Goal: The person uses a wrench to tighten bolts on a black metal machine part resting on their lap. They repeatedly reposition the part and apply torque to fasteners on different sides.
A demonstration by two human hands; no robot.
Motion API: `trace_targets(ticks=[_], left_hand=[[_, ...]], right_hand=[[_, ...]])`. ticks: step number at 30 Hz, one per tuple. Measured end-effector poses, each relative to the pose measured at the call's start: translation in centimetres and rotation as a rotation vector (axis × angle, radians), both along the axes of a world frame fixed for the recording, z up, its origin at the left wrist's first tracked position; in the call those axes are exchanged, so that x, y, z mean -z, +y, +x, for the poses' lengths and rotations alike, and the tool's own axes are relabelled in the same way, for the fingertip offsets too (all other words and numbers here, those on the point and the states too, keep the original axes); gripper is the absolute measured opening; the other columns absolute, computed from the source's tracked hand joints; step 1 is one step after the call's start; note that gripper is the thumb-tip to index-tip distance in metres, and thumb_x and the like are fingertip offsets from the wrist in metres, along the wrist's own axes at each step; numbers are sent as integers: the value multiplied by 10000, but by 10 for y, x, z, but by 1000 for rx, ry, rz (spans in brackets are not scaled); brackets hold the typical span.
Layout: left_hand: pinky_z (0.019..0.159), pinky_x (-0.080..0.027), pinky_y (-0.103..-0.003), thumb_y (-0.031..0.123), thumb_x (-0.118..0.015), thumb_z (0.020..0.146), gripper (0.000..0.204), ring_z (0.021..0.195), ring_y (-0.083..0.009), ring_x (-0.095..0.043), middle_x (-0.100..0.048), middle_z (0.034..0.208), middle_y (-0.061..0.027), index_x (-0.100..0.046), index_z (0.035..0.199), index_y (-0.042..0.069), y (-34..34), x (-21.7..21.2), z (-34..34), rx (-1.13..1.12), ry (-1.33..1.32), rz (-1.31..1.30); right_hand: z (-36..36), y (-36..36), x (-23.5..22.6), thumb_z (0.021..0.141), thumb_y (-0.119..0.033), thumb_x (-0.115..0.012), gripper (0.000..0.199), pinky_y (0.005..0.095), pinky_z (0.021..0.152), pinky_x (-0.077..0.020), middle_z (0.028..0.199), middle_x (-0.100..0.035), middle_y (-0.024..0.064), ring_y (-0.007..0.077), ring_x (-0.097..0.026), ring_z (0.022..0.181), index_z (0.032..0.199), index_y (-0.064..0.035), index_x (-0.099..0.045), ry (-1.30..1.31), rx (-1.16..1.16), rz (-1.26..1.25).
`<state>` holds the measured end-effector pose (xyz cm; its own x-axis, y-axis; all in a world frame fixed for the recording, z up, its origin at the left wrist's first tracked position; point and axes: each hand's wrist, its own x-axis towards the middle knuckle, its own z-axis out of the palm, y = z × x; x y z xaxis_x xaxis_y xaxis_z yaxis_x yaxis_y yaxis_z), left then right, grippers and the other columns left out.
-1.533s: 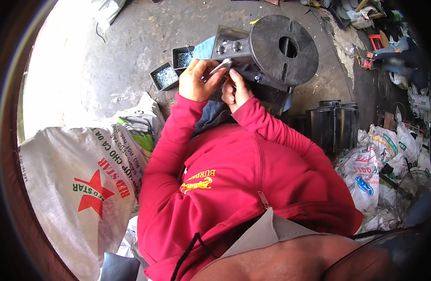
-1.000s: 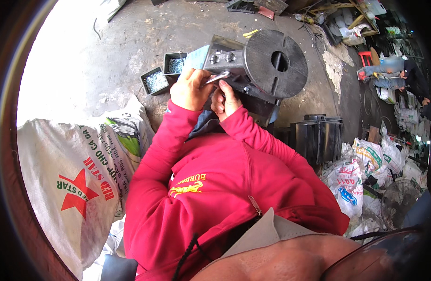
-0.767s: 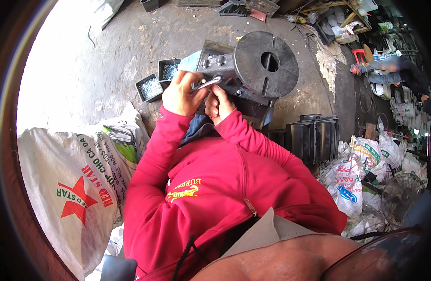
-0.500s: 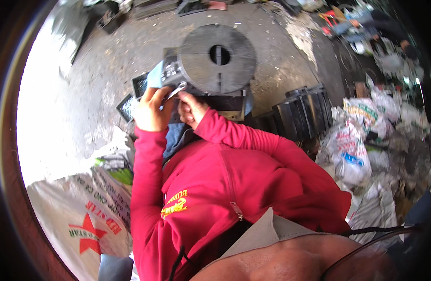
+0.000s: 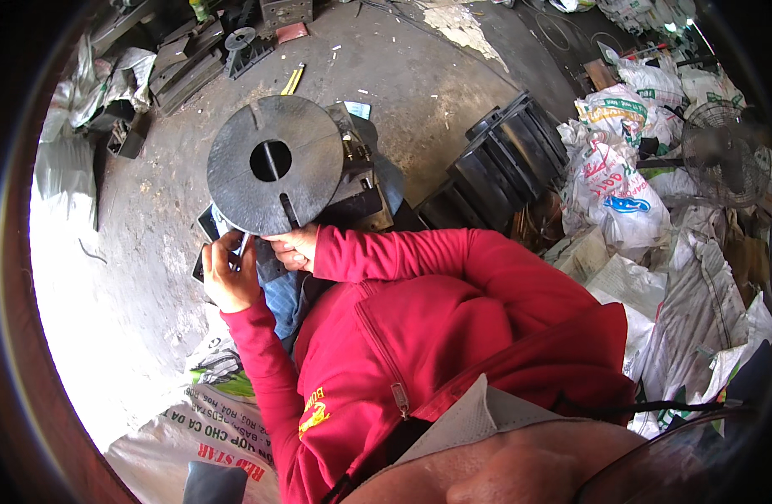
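A large grey metal disc (image 5: 239, 181) with a round centre hole and narrow slots lies over a dark metal block with bolts (image 5: 356, 160), which shows at its right side. At the disc's near edge, my left hand (image 5: 230, 277) is closed with a slim shiny wrench (image 5: 245, 244) between thumb and fingers; most of the wrench is hidden. Close beside it my right hand (image 5: 293, 246) is closed, its fingertips tucked under the disc's rim. Whatever they grip there is out of sight. A dark small-parts tray (image 5: 208, 223) stands just beyond my left hand.
Black ribbed metal pieces (image 5: 507, 155) stand to the right. Filled white sacks (image 5: 608, 185) and a fan (image 5: 726, 155) are farther right. Another sack (image 5: 184, 437) sits at the near left. Metal parts (image 5: 188, 63) lie at the far left on the concrete floor (image 5: 411, 109).
My view has shifted and turned. The disc now appears farther left, with the bolted block on its right instead of its left. Both hands have shifted left and nearer, staying at its near edge.
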<state>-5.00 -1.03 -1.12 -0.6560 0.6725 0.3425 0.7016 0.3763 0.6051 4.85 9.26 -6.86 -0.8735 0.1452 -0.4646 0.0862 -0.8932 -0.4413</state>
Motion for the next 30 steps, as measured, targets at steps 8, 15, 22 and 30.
trace_targets(ticks=[8,15,22,30], left_hand=[[575,-465,-293,31,-706,717,193,633,-170,-576,-617,793,-57,-642,893,80,0,-5,-4,59,34,6],[611,-475,-347,84,-685,703,204,697,-254,-607,-591,800,-75,-647,903,96,-5,-8,-5,65,-49,-24],[603,-496,-306,56,-704,717,206,683,-224,-619,-592,790,-68,-648,914,72,-11,3,-13,162,-22,104],[602,-491,-296,82,-707,742,182,671,-209,-615,-588,783,-63,-643,912,63,-12,14,-17,165,-61,135]], right_hand=[[-5,-1,6,865,-330,-614,379,245,346,-196,461,-306,-56,70,-273,343,615,-174,-376,-16,13,35],[2,6,-1,848,-267,-652,283,210,356,-230,523,-348,-65,52,-312,390,695,-166,-436,3,-8,-59],[5,8,-21,854,-236,-633,217,214,351,-225,489,-330,-76,49,-280,359,737,-162,-466,-96,-4,-98],[2,17,-16,872,-214,-602,254,213,344,-223,472,-330,-80,46,-288,348,705,-171,-416,-15,-72,-188]])
